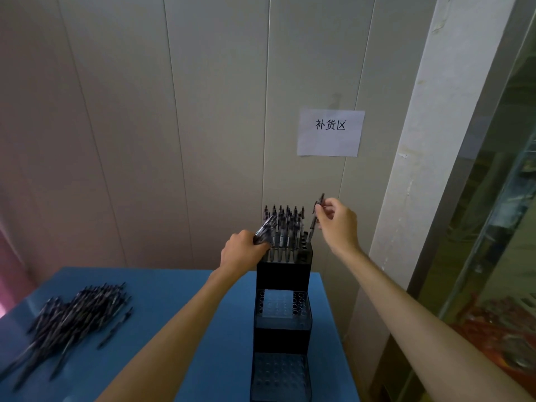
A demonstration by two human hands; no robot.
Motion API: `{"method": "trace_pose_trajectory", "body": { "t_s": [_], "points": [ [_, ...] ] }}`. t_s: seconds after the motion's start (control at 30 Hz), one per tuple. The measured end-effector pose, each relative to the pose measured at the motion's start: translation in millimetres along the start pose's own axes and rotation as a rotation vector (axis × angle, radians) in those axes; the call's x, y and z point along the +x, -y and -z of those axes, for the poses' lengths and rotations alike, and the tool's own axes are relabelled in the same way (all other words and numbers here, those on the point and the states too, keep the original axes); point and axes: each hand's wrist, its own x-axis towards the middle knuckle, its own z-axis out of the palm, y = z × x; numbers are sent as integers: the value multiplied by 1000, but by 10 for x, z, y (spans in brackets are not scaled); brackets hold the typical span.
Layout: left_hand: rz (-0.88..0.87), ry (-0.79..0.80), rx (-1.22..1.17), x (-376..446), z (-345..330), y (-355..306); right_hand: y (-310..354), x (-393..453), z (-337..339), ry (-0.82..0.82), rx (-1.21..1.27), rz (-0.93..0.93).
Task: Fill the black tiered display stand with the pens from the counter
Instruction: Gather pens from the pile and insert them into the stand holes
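The black tiered display stand (282,274) rises in three steps at the right side of the blue counter. Its top tier holds several upright pens (285,224), with a few holes at its right edge bare. The middle tier (282,307) and bottom tier (280,372) show only bare holes. My left hand (242,250) grips a bundle of pens (264,230) beside the top tier's left edge. My right hand (338,224) pinches a single pen (315,217) upright, its tip over the top tier's right edge. A loose pile of pens (72,320) lies at the counter's left.
The blue counter (174,309) ends just right of the stand. A panelled wall stands close behind, with a paper sign (330,133) taped on it. A white pillar (420,169) and a glass case (499,256) stand on the right.
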Motion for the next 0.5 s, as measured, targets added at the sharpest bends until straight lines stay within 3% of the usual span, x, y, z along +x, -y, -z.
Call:
{"method": "trace_pose_trajectory", "body": {
  "t_s": [0.33, 0.5],
  "points": [
    [-15, 6, -12, -16, 17, 17, -15, -52, -84, 79, -108, 78],
    [-24, 15, -20, -29, 17, 15, -99, -120, -127, 212, -191, 40]
  ]
}}
